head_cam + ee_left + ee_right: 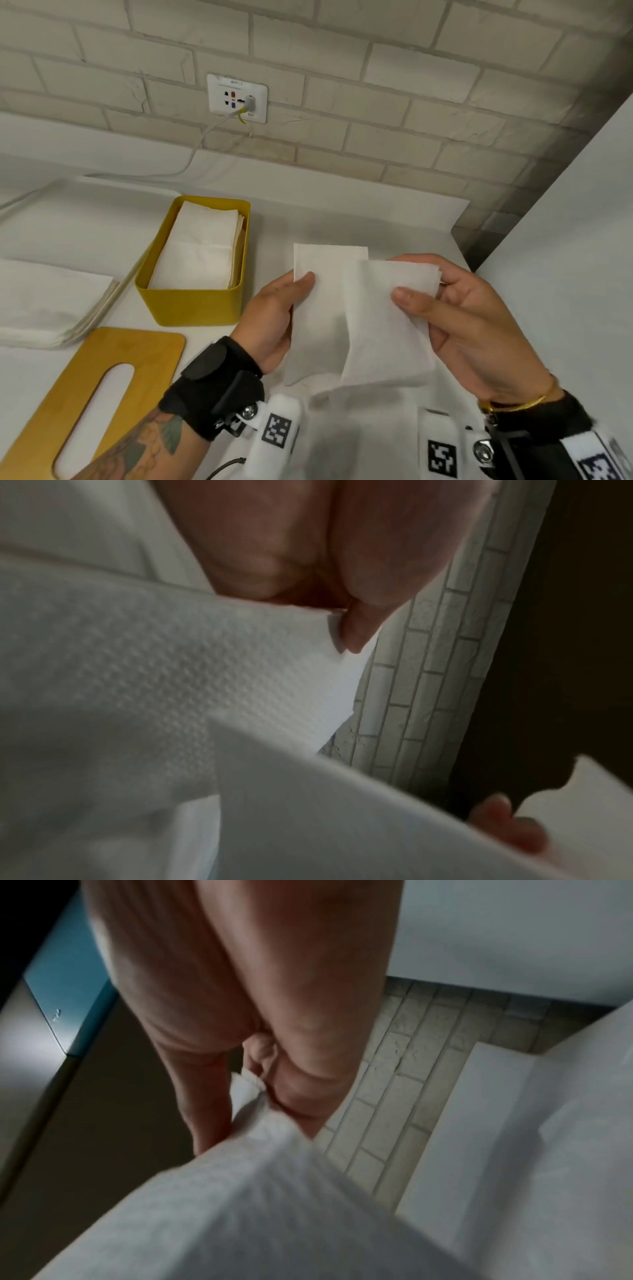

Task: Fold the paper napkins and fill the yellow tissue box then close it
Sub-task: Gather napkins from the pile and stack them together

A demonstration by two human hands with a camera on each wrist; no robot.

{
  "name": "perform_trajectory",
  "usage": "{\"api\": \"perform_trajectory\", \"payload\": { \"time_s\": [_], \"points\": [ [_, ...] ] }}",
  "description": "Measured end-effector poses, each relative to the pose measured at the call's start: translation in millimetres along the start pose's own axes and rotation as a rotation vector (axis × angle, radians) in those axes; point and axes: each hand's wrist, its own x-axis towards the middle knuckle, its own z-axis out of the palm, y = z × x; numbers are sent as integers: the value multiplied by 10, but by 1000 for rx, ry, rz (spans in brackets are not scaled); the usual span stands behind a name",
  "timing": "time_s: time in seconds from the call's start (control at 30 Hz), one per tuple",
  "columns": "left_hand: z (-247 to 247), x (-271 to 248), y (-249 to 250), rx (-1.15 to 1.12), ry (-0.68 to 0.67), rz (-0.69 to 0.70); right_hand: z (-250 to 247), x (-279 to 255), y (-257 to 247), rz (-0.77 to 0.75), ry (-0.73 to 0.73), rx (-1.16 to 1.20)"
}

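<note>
Two hands are clamped on one napkin [356,308] above the desk [342,219], left hand [274,318] pinching one edge, right hand [462,318] the other, likely for folding. The yellow tissue box [191,305] is left open, nearly filled; its lid [113,394] is parked beside it, the unfolded stack [44,301] within reach.

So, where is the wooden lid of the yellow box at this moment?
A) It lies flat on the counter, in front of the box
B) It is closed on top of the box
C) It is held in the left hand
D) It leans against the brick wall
A. The lid lies flat on the counter in front of the open yellow box, while both hands hold a napkin.
</note>
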Motion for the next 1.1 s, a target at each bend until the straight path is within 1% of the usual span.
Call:
{"api": "perform_trajectory", "payload": {
  "time_s": [0.03,0.13,0.2,0.3,0.4,0.53,0.63,0.7,0.8,0.87,0.93,0.97,1.0,1.03,1.07,1.1],
  "points": [
    [26,-11,-14,11,-23,-5,30,38,47,14,21,-35],
    [107,-60,-56,12,-66,-9,79,198,236,10,143,-263],
    [130,-90,-86,9,-74,-13,79,269,342,18,210,-323],
    [124,-116,-134,41,-81,-14,110,311,403,48,263,-315],
    [115,-119,-152,63,-65,-18,161,342,428,64,276,-328],
    [83,-107,-158,147,-53,-1,188,371,481,91,278,-331],
    [56,-76,-160,180,-7,20,188,341,524,122,286,-282],
    [46,-50,-152,187,24,23,207,279,573,148,265,-237],
    [33,-14,-144,171,48,25,249,170,686,204,257,-280],
    [25,6,-143,144,62,26,235,133,757,199,318,-335],
    [25,17,-137,112,64,26,191,126,771,194,411,-362],
    [26,21,-132,93,57,24,173,126,759,221,416,-344],
    [31,27,-127,72,48,19,166,129,747,268,375,-296],
    [34,32,-119,53,42,15,167,128,744,310,298,-230],
    [40,39,-112,41,36,12,180,128,752,340,212,-180],
    [43,44,-108,37,29,11,199,125,762,346,156,-170]
  ]
}}
